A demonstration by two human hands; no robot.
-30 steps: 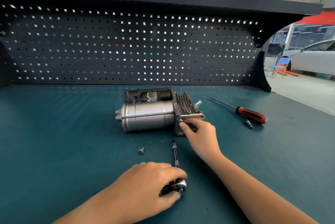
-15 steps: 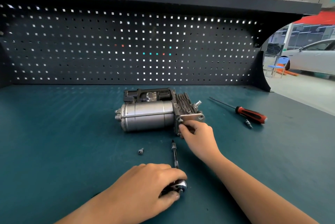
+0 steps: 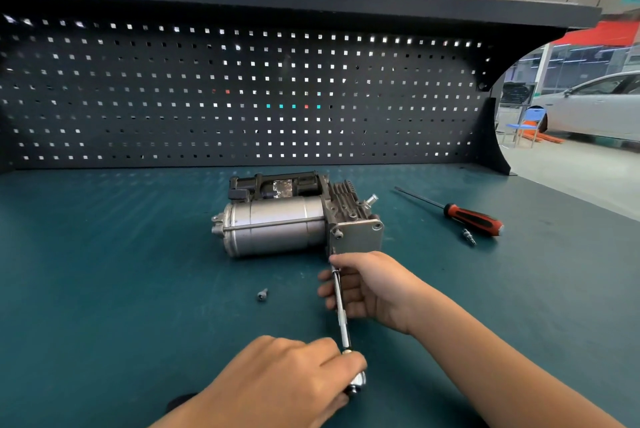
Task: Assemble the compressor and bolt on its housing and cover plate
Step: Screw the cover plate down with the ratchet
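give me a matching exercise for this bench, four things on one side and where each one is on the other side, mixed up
Things
1. loose bolt
2. screwdriver
3. socket wrench
4. cover plate

Places
A. gripped by the left hand and the right hand
B. lying on the mat, right of the compressor
C. alone on the mat, left of the socket wrench
D. on the compressor's right end

Pairs: 1-C, 2-B, 3-A, 4-D
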